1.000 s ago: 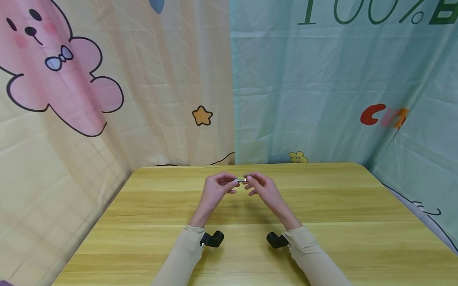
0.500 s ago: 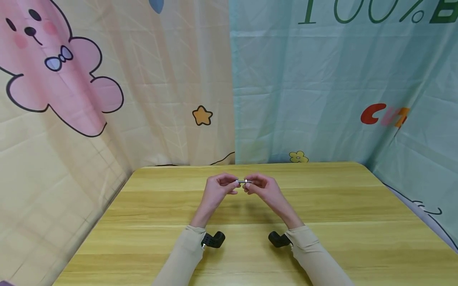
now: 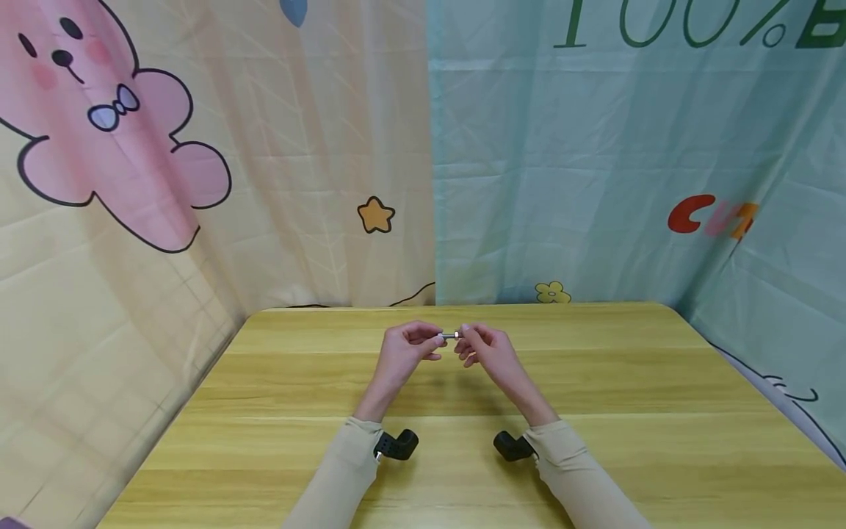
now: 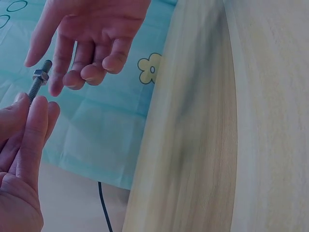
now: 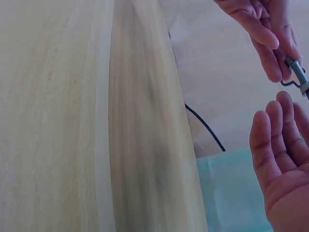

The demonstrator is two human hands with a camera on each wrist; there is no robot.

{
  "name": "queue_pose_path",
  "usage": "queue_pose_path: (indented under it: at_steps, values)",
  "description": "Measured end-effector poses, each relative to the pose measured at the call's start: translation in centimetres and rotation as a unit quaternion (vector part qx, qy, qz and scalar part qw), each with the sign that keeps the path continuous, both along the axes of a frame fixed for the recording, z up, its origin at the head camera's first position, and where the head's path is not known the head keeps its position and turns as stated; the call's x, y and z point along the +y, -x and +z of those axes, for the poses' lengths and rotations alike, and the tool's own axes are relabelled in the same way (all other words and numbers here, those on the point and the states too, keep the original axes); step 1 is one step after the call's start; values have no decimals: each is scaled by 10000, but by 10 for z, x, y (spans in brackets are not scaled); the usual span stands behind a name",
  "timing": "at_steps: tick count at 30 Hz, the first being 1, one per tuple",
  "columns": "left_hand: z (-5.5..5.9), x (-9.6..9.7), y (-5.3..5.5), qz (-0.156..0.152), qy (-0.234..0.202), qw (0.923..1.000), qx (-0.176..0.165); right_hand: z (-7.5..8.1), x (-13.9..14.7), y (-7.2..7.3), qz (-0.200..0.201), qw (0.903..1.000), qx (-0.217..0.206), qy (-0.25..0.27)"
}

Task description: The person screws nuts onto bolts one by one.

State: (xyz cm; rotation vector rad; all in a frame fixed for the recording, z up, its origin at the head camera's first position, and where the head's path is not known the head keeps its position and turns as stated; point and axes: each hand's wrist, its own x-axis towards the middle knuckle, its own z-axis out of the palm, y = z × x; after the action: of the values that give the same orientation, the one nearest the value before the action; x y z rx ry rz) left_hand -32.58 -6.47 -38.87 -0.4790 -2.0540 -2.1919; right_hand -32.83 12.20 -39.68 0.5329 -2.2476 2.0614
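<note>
My left hand (image 3: 405,354) pinches a metal bolt (image 4: 35,90) between thumb and fingertips, holding it above the table. A hex nut (image 4: 40,76) sits on the bolt's thread, a short way from the free end. Around the nut, my right hand (image 3: 494,355) has its thumb and index finger spread, with a visible gap between them and the metal in the left wrist view. Its other fingers are loosely bent and hold nothing. In the right wrist view the nut (image 5: 304,88) is partly cut off by the frame's edge.
A wooden table (image 3: 436,470) lies under both hands. Printed curtains (image 3: 562,169) rise behind and at the sides. A black cable (image 5: 206,126) hangs beyond the table edge. Each wrist carries a black camera mount (image 3: 399,444).
Half a second ago the right fingers were closer around the nut; they have since drawn back and spread. The left hand keeps its pinch on the bolt, almost unmoved.
</note>
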Motion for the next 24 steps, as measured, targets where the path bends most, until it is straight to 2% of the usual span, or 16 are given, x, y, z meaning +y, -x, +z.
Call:
queue_pose_path:
  at_steps: [2,8,10,13,16,24]
  values:
    - [0,0,0,22,-25,10000,43,-1,1,0,78,9999,126,-26]
    - [0,-1,0,75,-63,9999,42,-3,5,2,723,9957,585,22]
    - [0,0,1,86,-86,9999,44,-2,6,1,819,9943,670,99]
    - [-1,1,2,72,-93,9999,63,-2,7,2,778,9947,655,117]
    - [-2,2,2,69,-67,9999,56,-2,8,3,720,9963,468,80]
    - [-3,2,2,8,56,10000,2,0,6,3,455,9986,155,-222]
